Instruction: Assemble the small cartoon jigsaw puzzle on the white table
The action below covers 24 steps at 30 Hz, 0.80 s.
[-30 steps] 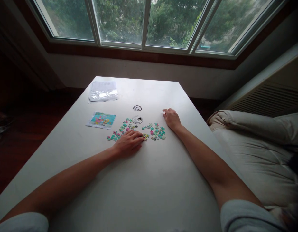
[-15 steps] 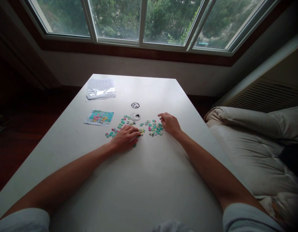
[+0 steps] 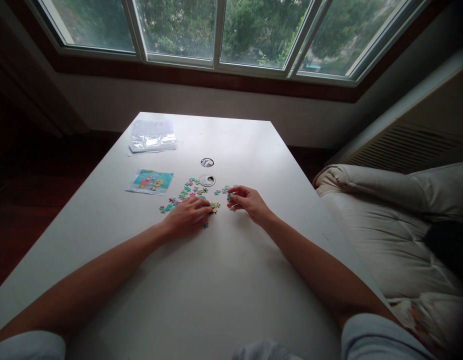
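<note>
Small jigsaw puzzle pieces (image 3: 187, 191) in teal, pink and yellow lie scattered on the white table. My left hand (image 3: 189, 215) rests palm down, its thumb and fingertips closed on a yellow puzzle piece (image 3: 215, 206) in a small cluster. One teal piece (image 3: 206, 225) lies just below that hand. Over the right-hand group of pieces, my right hand (image 3: 250, 202) reaches in from the right with index finger and thumb apart. Teal pieces (image 3: 229, 197) show between those fingers, and the hand hides most of that group. Whether a fingertip touches one is too small to tell.
A picture card (image 3: 151, 182) with a cartoon scene lies left of the pieces. Behind it is a clear plastic bag (image 3: 152, 136) with paper. A round metal-rimmed cap (image 3: 207, 180) and a round hole (image 3: 207, 162) sit mid-table. A padded seat (image 3: 396, 235) stands to the right.
My right hand has moved left from the table's right side onto the right-hand pieces. My left hand stays at the yellow cluster; a teal piece now shows below it. The view has shifted slightly.
</note>
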Tool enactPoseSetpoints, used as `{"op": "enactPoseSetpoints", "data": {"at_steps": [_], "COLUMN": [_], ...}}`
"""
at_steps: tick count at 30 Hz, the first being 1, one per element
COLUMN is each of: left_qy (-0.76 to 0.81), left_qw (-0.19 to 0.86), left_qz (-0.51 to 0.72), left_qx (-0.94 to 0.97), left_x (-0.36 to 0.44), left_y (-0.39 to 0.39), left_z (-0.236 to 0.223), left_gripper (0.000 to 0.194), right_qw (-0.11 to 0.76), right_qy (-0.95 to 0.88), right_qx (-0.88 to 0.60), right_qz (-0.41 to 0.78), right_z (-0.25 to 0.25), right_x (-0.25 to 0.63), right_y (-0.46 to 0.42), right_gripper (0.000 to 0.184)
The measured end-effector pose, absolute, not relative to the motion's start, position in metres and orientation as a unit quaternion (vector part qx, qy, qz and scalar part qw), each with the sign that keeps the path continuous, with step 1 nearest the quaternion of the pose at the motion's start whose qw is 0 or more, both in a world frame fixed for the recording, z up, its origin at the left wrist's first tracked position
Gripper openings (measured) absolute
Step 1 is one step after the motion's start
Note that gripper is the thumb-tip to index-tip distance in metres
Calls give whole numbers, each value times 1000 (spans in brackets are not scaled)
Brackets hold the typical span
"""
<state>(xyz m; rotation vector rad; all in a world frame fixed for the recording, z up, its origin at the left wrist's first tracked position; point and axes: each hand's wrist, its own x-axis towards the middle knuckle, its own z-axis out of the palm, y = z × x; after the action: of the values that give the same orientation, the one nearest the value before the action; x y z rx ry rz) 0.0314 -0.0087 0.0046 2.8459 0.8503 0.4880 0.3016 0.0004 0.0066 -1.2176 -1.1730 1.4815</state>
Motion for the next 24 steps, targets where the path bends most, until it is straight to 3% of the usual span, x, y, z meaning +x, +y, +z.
{"op": "enactPoseSetpoints", "data": {"at_steps": [18,24], "left_qy": [292,293], "left_qw": [61,72], "left_qz": [164,170], "left_qx": [940,938], "left_x": [27,28], "left_y": [-9,-11], "left_z": [3,5], "left_gripper": [35,33], "right_qw": [382,380], "right_qy": [-613,-669], "right_qx": [-474,-506], "right_qz": [503,389], "right_z": [0,0], "right_x": [282,280], "right_y": [-12,-16], "right_gripper": [30,14]}}
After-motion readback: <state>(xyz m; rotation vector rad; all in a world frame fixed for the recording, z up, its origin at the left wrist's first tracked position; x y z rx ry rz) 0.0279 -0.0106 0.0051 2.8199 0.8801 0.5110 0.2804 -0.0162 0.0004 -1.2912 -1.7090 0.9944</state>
